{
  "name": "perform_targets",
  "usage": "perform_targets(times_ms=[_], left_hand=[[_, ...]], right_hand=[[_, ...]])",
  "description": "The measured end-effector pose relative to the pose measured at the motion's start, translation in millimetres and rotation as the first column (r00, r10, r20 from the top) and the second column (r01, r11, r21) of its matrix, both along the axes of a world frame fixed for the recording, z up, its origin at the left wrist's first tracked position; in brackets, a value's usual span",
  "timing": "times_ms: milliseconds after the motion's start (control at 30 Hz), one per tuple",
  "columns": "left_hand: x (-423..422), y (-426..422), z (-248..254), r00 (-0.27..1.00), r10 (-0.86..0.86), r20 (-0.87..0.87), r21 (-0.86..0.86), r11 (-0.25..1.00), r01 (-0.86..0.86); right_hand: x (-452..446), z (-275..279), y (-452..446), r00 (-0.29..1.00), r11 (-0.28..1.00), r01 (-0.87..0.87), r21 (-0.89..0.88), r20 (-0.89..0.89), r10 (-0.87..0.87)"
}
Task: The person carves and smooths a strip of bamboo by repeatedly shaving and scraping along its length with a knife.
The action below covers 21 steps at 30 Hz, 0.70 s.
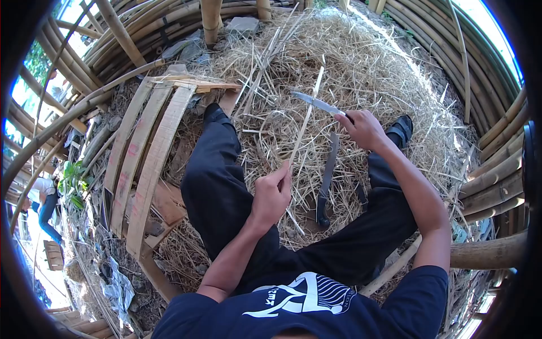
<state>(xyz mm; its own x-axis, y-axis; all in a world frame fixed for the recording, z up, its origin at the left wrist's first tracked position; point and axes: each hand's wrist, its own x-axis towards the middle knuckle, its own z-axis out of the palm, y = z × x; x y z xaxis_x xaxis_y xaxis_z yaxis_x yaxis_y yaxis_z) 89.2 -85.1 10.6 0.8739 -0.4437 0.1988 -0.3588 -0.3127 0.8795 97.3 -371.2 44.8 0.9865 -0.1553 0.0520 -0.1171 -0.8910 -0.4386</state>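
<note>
From where I stand, the largest thing about is the stack of bamboo poles (499,107) curving round, well out beyond the right fingers. A thick mat of pale shavings (395,73) spreads beneath both hands and far past the fingertips. The slatted wooden crate (151,161) sits off to the left of the left fingers, and the seated person's dark-clad legs (217,186) spread wide, one to either side of the work.

The left hand (272,195) has its fingers pinched on the near end of a thin strip (304,127), which runs forward and away from them. The right hand (364,131) is wrapped round the handle of a knife (323,104), its blade pointing left from those fingers and crossing the strip, apparently touching it. A longer dark blade (329,169) lies on the shavings between the two hands.

I'd judge the strip light, springy and fairly stiff, liable to split along its grain, with edges that could splinter; the end pinched by the left fingers looks a sound hold, clear of the steel. There's open room ahead of the fingertips over the shavings; sideways, the knees hem things in, and the loose blade's edge lies near both hands.
</note>
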Motion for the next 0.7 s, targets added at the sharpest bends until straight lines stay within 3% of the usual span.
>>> perform_targets(times_ms=[67,167,200,233,300,400,467,633,700], left_hand=[[0.5,0.3,2.2,1.0,-0.012,-0.026,0.026,1.0,0.013],[0.6,0.3,-3.2,0.998,-0.013,-0.062,0.014,1.0,0.014],[0.1,-1.5,-9.3,1.0,-0.008,0.023,-0.026,1.0,0.008],[-0.2,-2.2,-13.6,0.994,0.003,0.108,-0.066,0.998,0.004],[-0.3,0.5,-12.0,0.997,0.003,0.078,-0.066,0.998,0.002],[-2.1,0.3,-6.0,0.999,-0.005,0.049,-0.048,0.999,0.007],[-4.6,-0.4,-4.5,0.999,-0.016,0.051,-0.028,0.999,0.017],[-1.2,0.0,-5.8,1.0,0.007,0.02,-0.007,1.0,-0.007],[-0.5,0.9,0.4,1.0,0.006,-0.019,0.008,1.0,-0.006]], right_hand=[[1.4,-2.8,-1.5,0.999,0.993,0.018,-0.117,0.05,-0.012],[3.3,3.4,2.0,1.0,0.998,0.018,-0.066,-0.011,-0.018],[4.8,2.3,-1.1,1.0,0.998,0.018,-0.065,-0.011,-0.018],[7.8,1.2,-6.1,0.967,0.965,0.113,0.238,-0.251,-0.051],[10.0,0.7,-8.4,0.882,0.832,0.264,0.488,-0.471,-0.003],[8.0,3.3,-7.2,0.933,0.912,0.185,0.366,-0.358,-0.045],[7.5,3.5,-7.2,0.981,0.996,0.052,-0.075,-0.185,-0.065],[5.0,10.7,2.8,0.999,0.992,0.022,-0.122,-0.045,-0.028],[3.7,14.0,6.6,0.997,0.956,0.062,-0.287,0.07,-0.044]])
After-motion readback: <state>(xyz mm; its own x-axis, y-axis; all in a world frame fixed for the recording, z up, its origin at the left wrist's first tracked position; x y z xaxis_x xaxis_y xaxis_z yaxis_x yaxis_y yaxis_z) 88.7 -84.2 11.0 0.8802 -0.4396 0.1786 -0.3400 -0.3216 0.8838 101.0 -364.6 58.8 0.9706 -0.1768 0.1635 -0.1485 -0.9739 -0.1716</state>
